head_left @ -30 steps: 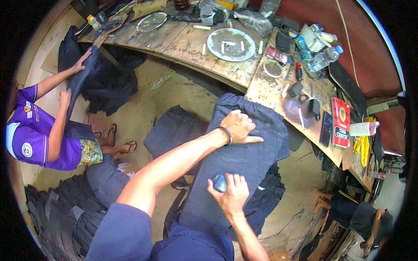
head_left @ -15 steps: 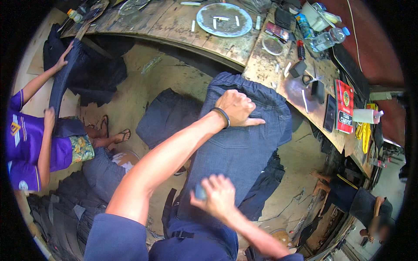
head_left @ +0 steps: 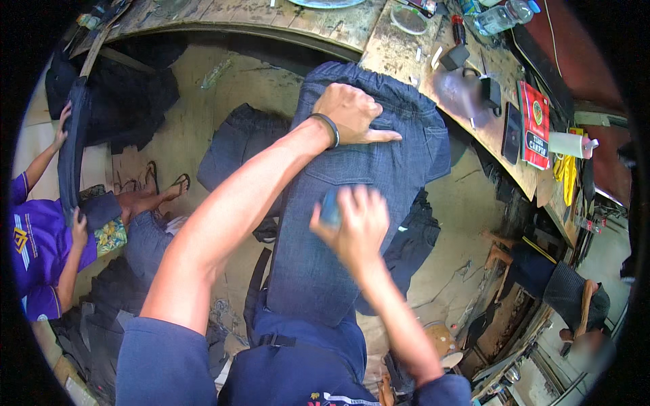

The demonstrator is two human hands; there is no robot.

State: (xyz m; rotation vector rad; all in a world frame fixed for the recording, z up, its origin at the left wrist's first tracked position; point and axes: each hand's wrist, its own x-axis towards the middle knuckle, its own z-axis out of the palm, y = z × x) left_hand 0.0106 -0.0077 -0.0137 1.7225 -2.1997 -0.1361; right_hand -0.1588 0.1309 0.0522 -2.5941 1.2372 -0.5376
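Note:
A pair of dark denim trousers (head_left: 318, 271) with a gathered waistband stretches from my lap toward the table, a back pocket facing up. My left hand (head_left: 349, 115), a black band at its wrist, presses on the denim below the waistband, fingers curled into the cloth and thumb stretched to the right. Lower down, my right hand (head_left: 359, 223) is closed around a small blue-grey block (head_left: 330, 208) over the trouser leg. That hand is slightly blurred, and its palm covers most of the block. Whether the block touches the cloth I cannot tell.
A wooden table (head_left: 338, 37) curves across the far side, with scissors (head_left: 472, 73), a phone (head_left: 512, 130), a red packet (head_left: 535, 122) and a bottle (head_left: 504, 17). Dark garments (head_left: 240, 142) lie on the floor. A person in purple (head_left: 54, 230) handles dark cloth at left; another person (head_left: 575, 304) is at right.
My right hand has moved up the trouser leg with the block, closer to the pocket. The whole view has shifted, and my left hand keeps its place on the denim.

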